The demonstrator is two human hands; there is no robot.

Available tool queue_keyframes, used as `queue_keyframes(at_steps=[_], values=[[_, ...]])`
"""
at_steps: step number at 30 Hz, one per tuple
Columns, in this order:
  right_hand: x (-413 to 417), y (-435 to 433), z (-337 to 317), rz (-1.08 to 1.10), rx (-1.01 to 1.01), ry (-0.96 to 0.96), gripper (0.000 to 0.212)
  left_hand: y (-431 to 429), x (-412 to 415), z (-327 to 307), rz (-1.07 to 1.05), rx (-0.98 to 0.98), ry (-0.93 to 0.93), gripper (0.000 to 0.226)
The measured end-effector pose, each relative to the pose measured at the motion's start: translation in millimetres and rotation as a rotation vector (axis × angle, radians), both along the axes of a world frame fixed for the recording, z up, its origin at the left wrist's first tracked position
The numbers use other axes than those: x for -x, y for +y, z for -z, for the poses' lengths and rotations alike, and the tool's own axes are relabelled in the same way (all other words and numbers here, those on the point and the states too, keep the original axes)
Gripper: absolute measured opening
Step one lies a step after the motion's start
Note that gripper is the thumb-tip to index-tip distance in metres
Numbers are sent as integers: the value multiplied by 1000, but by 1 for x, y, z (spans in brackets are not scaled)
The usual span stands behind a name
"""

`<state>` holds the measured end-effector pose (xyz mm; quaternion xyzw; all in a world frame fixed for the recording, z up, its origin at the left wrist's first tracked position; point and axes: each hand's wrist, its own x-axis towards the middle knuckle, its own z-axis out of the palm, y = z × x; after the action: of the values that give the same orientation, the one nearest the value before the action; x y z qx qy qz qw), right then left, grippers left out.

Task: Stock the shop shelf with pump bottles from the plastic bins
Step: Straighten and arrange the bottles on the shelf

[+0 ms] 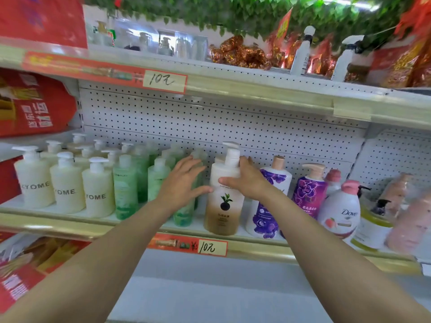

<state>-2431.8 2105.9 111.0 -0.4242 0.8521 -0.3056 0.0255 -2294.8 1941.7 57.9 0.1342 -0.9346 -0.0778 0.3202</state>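
A tall white-and-brown pump bottle (222, 206) with a black fruit mark stands upright near the front of the middle shelf (70, 226). My right hand (247, 180) grips its shoulder and neck, thumb across the front. My left hand (184, 180) is spread with straight fingers against the green pump bottles (127, 185) just left of it, thumb tip close to the brown bottle. Cream pump bottles (67, 190) fill the shelf's left part. The plastic bins are out of view.
Purple bottles (265, 213) and a white Dove bottle (340, 213) stand right of the brown one, then pink bottles (408, 220). White pegboard (210, 122) backs the shelf. The shelf above (256, 89) holds spray bottles and foil packs. Red bags (30, 103) sit at left.
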Motion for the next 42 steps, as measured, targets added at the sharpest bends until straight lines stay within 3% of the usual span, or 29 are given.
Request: queue_keyframes(at_steps=[15,29,42], values=[[6,-4,3,-65,91,-37,75,-1,9,8,-52,72,31,102],[-3,-16,10,-78,167,-37,66,1,11,13,-31,-5,133,98],[-8,-12,5,-67,133,-43,64,1,3,3,44,-119,92,100]])
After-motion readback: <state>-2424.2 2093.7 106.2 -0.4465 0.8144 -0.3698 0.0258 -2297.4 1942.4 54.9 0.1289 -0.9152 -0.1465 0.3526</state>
